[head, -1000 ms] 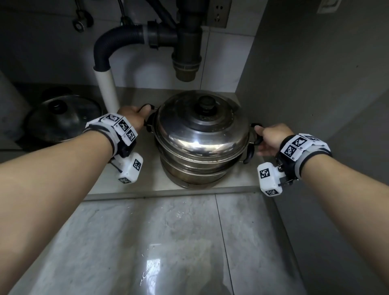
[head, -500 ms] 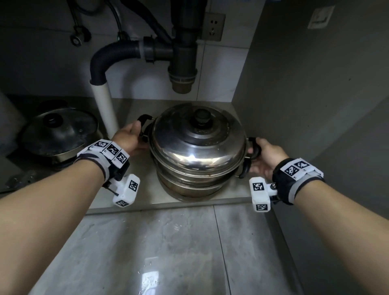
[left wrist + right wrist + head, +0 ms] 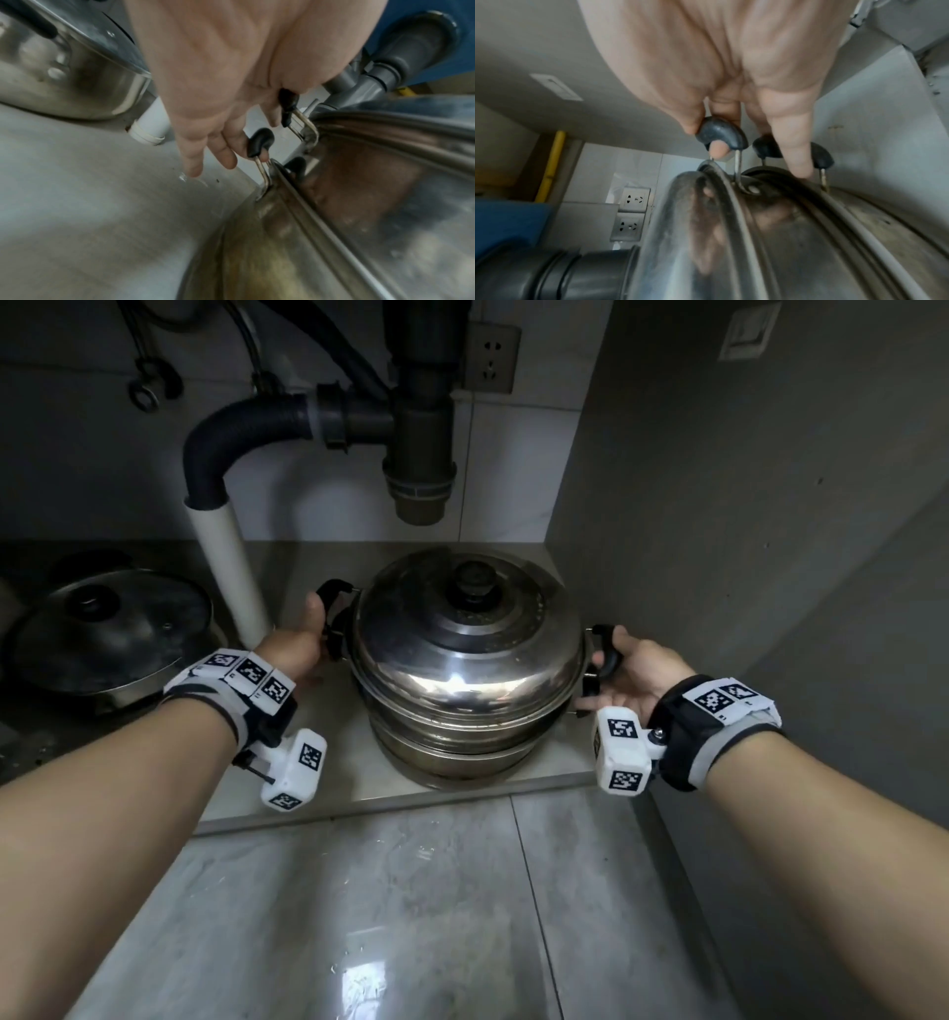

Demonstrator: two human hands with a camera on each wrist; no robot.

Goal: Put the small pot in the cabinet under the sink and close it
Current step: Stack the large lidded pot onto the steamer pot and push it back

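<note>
The small steel pot (image 3: 462, 670), lidded with a black knob, stands on the cabinet floor (image 3: 334, 762) under the sink drain. My left hand (image 3: 303, 644) is at its left black handles (image 3: 259, 142). The left fingers (image 3: 221, 154) lie straight, and the thumb rests against the upper handle. My right hand (image 3: 631, 665) is at the right handles (image 3: 721, 134), with thumb and one fingertip pinching the upper one while another finger (image 3: 795, 154) points straight at the pot wall. No cabinet door is in view.
A second pot with a glass lid (image 3: 108, 634) sits at the left. A white pipe (image 3: 231, 572) stands just behind my left hand, and the dark drain trap (image 3: 416, 454) hangs above the pot. The grey cabinet wall (image 3: 719, 505) is close on the right. Shiny floor tiles (image 3: 411, 916) lie in front.
The pot stays set on the cabinet floor. Both hands have loosened on the handles and drawn slightly back toward me; the left fingers have straightened.
</note>
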